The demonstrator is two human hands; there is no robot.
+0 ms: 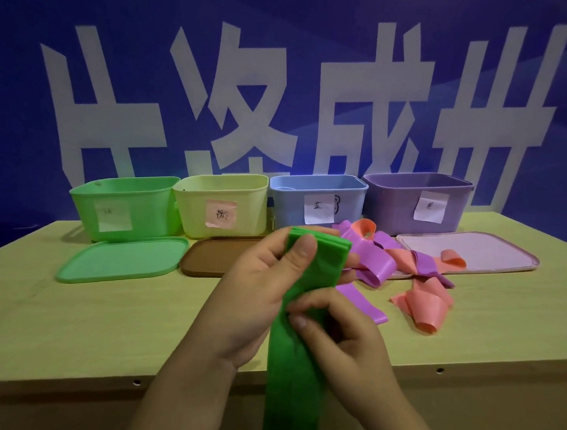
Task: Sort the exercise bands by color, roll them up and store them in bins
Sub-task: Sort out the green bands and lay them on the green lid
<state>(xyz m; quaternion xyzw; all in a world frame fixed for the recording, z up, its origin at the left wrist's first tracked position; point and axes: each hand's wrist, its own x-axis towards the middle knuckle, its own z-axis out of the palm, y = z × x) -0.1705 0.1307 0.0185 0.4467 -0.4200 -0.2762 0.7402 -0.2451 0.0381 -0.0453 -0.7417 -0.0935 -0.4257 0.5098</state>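
Observation:
A green exercise band (297,377) is held up above the table's front edge, its top folded over and its tail hanging down out of view. My left hand (253,293) grips the folded top, thumb across its front. My right hand (340,339) pinches the band just below, between thumb and fingers. Four labelled bins stand in a row at the back: green (125,207), yellow (221,203), blue (317,197) and purple (417,200). Purple bands (376,265) and pink bands (420,303) lie tangled on the table to the right.
A green lid (121,259) and a brown lid (209,255) lie flat in front of the left bins. A pink lid (467,249) lies in front of the purple bin, partly under the bands. A blue wall with large white characters rises behind the wooden table (67,317).

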